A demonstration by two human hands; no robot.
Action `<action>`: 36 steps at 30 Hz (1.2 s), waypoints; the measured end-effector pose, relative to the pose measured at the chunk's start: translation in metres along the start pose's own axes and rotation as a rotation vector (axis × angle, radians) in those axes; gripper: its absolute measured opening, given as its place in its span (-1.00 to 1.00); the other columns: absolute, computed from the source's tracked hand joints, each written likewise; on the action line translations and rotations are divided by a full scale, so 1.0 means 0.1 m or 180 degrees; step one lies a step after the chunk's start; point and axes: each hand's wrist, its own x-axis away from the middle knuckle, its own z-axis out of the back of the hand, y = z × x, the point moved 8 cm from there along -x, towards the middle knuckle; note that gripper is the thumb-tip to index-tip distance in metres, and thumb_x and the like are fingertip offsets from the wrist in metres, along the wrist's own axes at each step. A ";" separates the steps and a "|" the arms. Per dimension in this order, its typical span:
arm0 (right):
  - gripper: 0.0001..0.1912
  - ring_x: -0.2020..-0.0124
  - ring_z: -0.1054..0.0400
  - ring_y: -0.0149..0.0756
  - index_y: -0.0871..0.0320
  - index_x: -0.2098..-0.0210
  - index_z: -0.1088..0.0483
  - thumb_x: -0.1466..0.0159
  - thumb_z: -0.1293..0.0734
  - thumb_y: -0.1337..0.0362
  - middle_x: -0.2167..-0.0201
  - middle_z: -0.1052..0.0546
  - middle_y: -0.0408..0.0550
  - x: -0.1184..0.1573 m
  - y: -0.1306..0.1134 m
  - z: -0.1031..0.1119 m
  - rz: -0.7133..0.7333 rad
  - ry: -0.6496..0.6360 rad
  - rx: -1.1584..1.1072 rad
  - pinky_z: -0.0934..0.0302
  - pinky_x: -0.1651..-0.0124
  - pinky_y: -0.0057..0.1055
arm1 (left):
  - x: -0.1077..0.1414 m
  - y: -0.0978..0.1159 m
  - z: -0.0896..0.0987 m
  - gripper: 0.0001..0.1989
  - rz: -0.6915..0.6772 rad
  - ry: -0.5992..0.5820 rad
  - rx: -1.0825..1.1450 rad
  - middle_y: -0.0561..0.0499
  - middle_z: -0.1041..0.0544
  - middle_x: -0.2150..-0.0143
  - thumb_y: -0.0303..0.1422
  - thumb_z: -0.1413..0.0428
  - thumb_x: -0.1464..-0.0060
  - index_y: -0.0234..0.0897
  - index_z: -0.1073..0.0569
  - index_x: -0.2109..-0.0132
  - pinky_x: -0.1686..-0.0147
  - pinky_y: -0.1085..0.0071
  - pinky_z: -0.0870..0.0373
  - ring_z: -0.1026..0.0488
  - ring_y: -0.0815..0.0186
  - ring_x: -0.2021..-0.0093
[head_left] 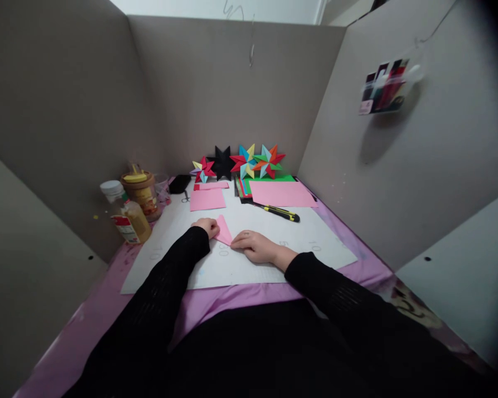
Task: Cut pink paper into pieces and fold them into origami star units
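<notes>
A small piece of folded pink paper (224, 230) lies on the white board, narrowing to a point at its lower right. My left hand (206, 225) is closed on its left side, with the fingers curled over the edge. At the pointed corner, my right hand (255, 246) has its fingers pressed together on the paper; its thumb is mostly hidden. Just beyond my hands is a flat pink sheet (208, 200). To the right, a yellow and black utility knife (281, 212) rests on the board.
Folded paper stars (245, 161) lean along the back panel. A larger pink sheet (282, 194) covers coloured papers at back right. Small scissors (185, 197) lie at back left. A glue bottle (131, 221) and a brown jar (141, 193) stand at the white board's (249, 272) left.
</notes>
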 end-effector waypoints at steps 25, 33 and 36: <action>-0.66 0.02 -0.34 -0.26 0.05 0.22 -0.54 -0.14 -0.25 0.51 0.09 -0.51 -0.04 0.05 0.21 -0.05 -0.0471 -0.0254 -0.0419 -0.19 -0.08 -0.24 | -0.08 -0.06 -0.06 -0.76 0.0004 -0.0108 0.0045 0.02 -0.54 0.37 -0.22 0.01 0.00 -0.20 -0.51 0.36 0.39 0.44 -0.23 -0.41 0.28 0.35; -0.56 -0.01 -0.31 -0.29 0.10 0.16 -0.50 -0.08 -0.21 0.59 0.07 -0.51 -0.04 0.04 0.10 -0.02 -0.0295 -0.0260 -0.0445 -0.20 -0.07 -0.27 | -0.08 -0.05 -0.06 -0.76 -0.0049 -0.0148 0.0079 0.02 -0.53 0.39 -0.24 0.01 -0.02 -0.23 -0.51 0.35 0.40 0.44 -0.22 -0.40 0.29 0.36; -0.56 0.02 -0.33 -0.30 0.13 0.10 -0.47 -0.10 -0.19 0.57 0.07 -0.50 0.00 0.03 0.06 -0.03 -0.0308 -0.0333 -0.0360 -0.23 -0.03 -0.29 | -0.08 -0.05 -0.05 -0.76 -0.0030 -0.0143 0.0087 0.02 -0.53 0.38 -0.24 0.00 -0.02 -0.23 -0.51 0.34 0.40 0.44 -0.21 -0.40 0.28 0.36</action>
